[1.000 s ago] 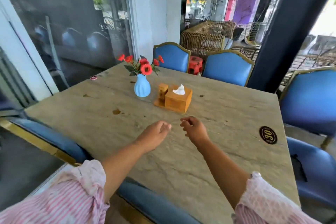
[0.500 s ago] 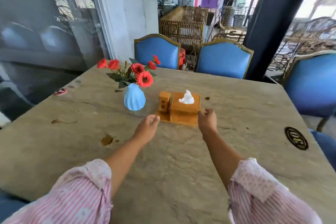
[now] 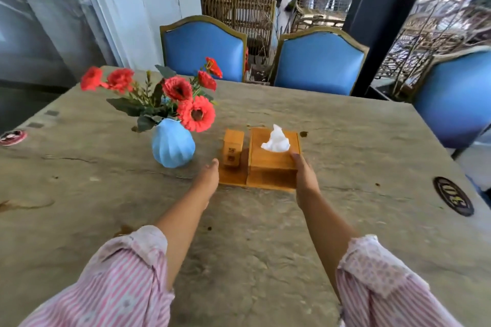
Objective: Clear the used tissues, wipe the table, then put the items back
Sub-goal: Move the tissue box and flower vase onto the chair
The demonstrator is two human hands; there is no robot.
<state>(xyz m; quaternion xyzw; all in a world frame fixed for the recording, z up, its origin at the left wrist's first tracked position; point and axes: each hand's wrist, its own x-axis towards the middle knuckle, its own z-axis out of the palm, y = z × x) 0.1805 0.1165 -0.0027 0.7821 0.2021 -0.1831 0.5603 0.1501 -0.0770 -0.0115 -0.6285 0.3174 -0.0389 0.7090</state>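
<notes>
With the right hand (image 3: 305, 175) clasped on the near right corner of the wooden tissue box (image 3: 273, 159) mid-table (image 3: 358, 141) and the left hand (image 3: 208, 176) loose-fingered, holding nothing, at its tray's left edge, a lopsided lift risks toppling the small wooden holder (image 3: 233, 147) — or nudging the blue vase (image 3: 172, 145) just left.

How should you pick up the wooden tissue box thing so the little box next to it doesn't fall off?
Probably by the two short ends of the flat wooden tray, one hand from each side, kept level. The tissue box and the small wooden holder both stand on it. The right hand is at the right end, the left hand at the left.
</notes>
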